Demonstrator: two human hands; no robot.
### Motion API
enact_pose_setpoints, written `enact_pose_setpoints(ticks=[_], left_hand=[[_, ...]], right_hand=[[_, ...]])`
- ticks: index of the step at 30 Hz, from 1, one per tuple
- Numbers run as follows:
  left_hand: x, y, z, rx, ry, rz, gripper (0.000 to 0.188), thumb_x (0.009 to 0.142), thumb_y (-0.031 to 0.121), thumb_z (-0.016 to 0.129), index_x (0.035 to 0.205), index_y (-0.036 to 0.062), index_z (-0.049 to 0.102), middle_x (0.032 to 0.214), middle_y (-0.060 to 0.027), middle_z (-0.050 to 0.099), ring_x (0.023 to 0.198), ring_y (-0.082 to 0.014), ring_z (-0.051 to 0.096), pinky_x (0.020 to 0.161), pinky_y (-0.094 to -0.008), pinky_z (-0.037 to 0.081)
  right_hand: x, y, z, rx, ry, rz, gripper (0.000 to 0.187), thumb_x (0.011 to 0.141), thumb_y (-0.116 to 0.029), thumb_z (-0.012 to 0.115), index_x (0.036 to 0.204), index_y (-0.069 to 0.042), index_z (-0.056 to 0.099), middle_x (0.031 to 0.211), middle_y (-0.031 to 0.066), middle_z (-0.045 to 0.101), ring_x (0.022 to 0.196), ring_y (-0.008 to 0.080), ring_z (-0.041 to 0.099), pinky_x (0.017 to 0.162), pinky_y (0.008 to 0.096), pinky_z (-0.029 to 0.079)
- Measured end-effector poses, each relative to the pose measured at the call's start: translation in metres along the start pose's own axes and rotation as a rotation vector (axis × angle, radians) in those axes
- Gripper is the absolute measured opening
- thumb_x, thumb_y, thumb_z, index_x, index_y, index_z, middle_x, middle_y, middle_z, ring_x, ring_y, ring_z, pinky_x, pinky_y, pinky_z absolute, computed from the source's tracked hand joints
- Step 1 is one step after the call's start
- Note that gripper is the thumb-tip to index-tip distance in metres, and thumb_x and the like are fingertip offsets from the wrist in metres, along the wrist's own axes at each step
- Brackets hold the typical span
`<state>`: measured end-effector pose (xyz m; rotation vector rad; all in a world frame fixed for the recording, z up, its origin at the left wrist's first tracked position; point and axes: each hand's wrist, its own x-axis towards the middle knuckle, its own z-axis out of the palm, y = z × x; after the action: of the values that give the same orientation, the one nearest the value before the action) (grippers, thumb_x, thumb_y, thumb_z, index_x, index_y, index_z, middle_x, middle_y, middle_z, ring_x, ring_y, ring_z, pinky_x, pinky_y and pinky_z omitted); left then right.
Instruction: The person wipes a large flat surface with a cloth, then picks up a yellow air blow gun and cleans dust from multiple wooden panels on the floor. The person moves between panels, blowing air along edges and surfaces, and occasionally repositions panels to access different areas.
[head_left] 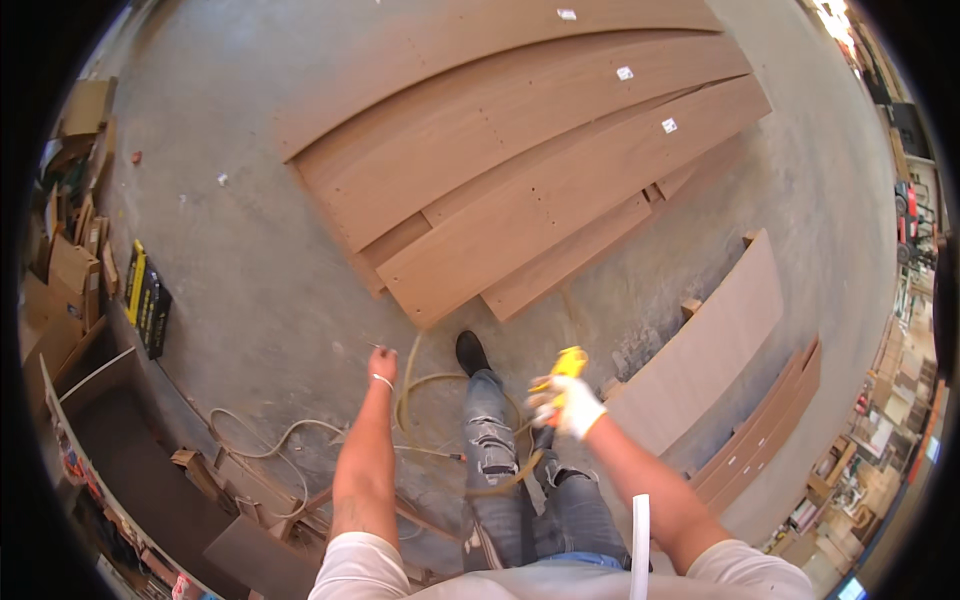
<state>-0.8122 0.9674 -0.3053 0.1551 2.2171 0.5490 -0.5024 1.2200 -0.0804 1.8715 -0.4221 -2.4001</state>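
My right hand (570, 405), in a white glove, is wrapped round a yellow pistol-shaped tool (571, 361) with an orange and black lower part. A yellowish hose (505, 485) loops round my leg and rises toward the tool's lower end. My bare left hand (383, 362) hangs to the left with its fingers pinched; a tiny thin thing seems to stick out at the fingertips, too small to name. Ahead of my foot lie long brown wooden boards (520, 210), stacked and overlapping, several with white labels. Neither hand touches them.
At the right, a pale board (705, 350) rests on wood blocks, beside narrower brown boards (765, 435). A pale hose (285, 440) trails across the floor at the left. Further left are a large bin (120, 430), wood scraps (75, 270) and a black-yellow case (147, 300).
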Motion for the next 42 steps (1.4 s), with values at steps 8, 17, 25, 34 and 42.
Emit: enact_pose_setpoints(ticks=[8, 17, 25, 34, 42], left_hand=[[0.115, 0.042, 0.077, -0.629, -0.019, -0.312, 0.064, 0.085, 0.038, 0.073, 0.123, -0.0092, 0.052, 0.115, -0.0166, 0.063, 0.101, -0.0282, 0.062, 0.088, -0.0394, 0.05], [0.023, 0.026, 0.092, -0.804, -0.058, -0.165, 0.053, 0.094, 0.033, 0.065, 0.127, -0.0072, 0.053, 0.122, -0.0143, 0.062, 0.109, -0.0228, 0.059, 0.096, -0.0356, 0.045], [-0.112, 0.026, 0.11, -0.697, 0.011, -0.254, 0.051, 0.095, 0.032, 0.063, 0.128, -0.0041, 0.051, 0.119, -0.0123, 0.062, 0.103, -0.024, 0.06, 0.089, -0.0393, 0.049], [-0.169, 0.082, 0.077, -0.447, 0.21, -0.468, 0.049, 0.093, 0.031, 0.064, 0.116, -0.0131, 0.059, 0.112, -0.0187, 0.066, 0.098, -0.0262, 0.062, 0.087, -0.0385, 0.048], [-0.124, 0.086, 0.027, -0.006, -0.453, -0.892, 0.051, 0.096, 0.051, 0.044, 0.088, 0.004, 0.06, 0.063, -0.0136, 0.057, 0.048, -0.0261, 0.052, 0.043, -0.0409, 0.04]], right_hand=[[0.068, 0.085, 0.049, -0.139, -0.022, 0.191, 0.016, 0.094, -0.032, 0.057, 0.096, -0.016, 0.058, 0.087, 0.0168, 0.065, 0.049, 0.021, 0.053, 0.054, 0.0508, 0.052], [0.007, -0.052, -0.018, 0.062, 0.218, -0.324, 0.015, 0.094, -0.027, 0.056, 0.093, -0.014, 0.05, 0.085, 0.0164, 0.063, 0.053, 0.0226, 0.053, 0.05, 0.0432, 0.048], [-0.103, -0.208, -0.051, 0.159, 0.271, -0.712, 0.017, 0.09, -0.025, 0.057, 0.082, -0.015, 0.047, 0.072, 0.0099, 0.056, 0.051, 0.0206, 0.047, 0.048, 0.0377, 0.041], [-0.072, -0.229, -0.075, -0.176, 0.269, -0.536, 0.018, 0.088, -0.025, 0.059, 0.087, -0.008, 0.054, 0.072, 0.014, 0.061, 0.046, 0.0211, 0.052, 0.045, 0.0441, 0.05], [-0.104, -0.268, -0.106, -0.199, 0.31, -0.685, 0.017, 0.087, -0.02, 0.058, 0.094, -0.004, 0.056, 0.082, 0.0146, 0.064, 0.045, 0.0187, 0.051, 0.044, 0.0399, 0.05]])
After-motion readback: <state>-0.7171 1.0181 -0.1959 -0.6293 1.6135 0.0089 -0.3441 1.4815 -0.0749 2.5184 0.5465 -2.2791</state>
